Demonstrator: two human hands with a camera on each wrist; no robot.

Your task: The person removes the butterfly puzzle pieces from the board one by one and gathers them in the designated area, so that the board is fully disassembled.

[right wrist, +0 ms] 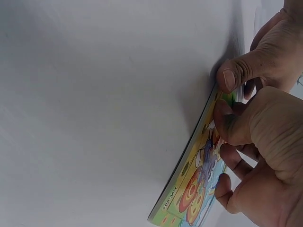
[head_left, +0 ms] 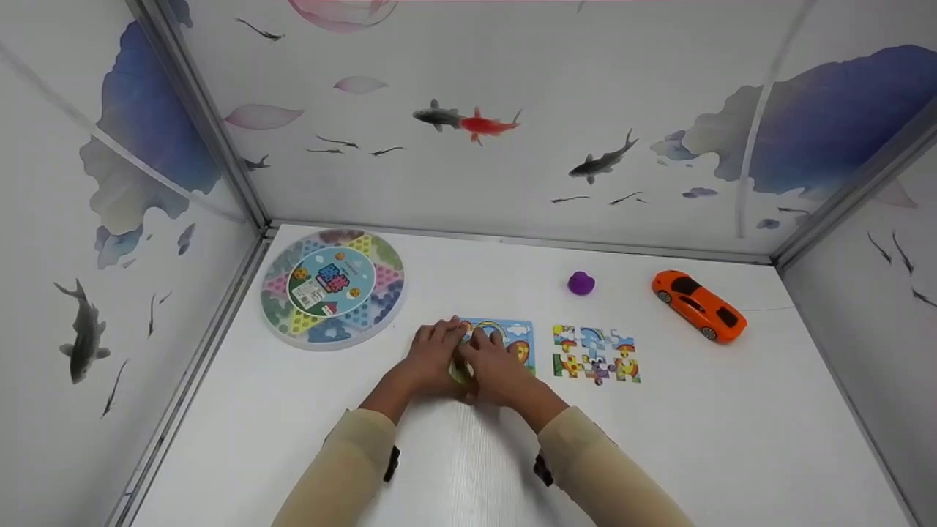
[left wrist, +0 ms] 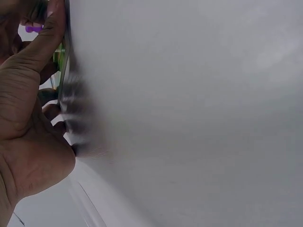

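Your left hand (head_left: 433, 360) is curled round the left end of the cartoon jigsaw board (head_left: 521, 333), its thumb along the near edge and its fingers over towards the far side. Your right hand (head_left: 498, 369) is bent over the same end, thumb and forefinger drawn in close together on the printed face; you cannot tell from any view whether they pinch a piece or only press. The board lies on the white table (head_left: 732, 432), in front of you, just left of six loose jigsaw pieces (head_left: 594, 338) laid in two rows of three.

From the head you also have a round Chinese checkers case (head_left: 333, 282) at the far left, a small purple object (head_left: 582, 283) beyond the pieces, and an orange toy car (head_left: 699, 306) to its right. Your right wrist camera alone gives the board's thick near edge, a purple cartoon figure on it and a printed code starting "KW". Your left wrist camera adds your thumb from below, with a green sliver of board behind it, but mostly bare table.

Your knuckles cover the board's left part in the head view, and its lower end is cut off in the right wrist view. Whether the gripped end is raised is hard to tell, and the purple object's shape is too small to make out.
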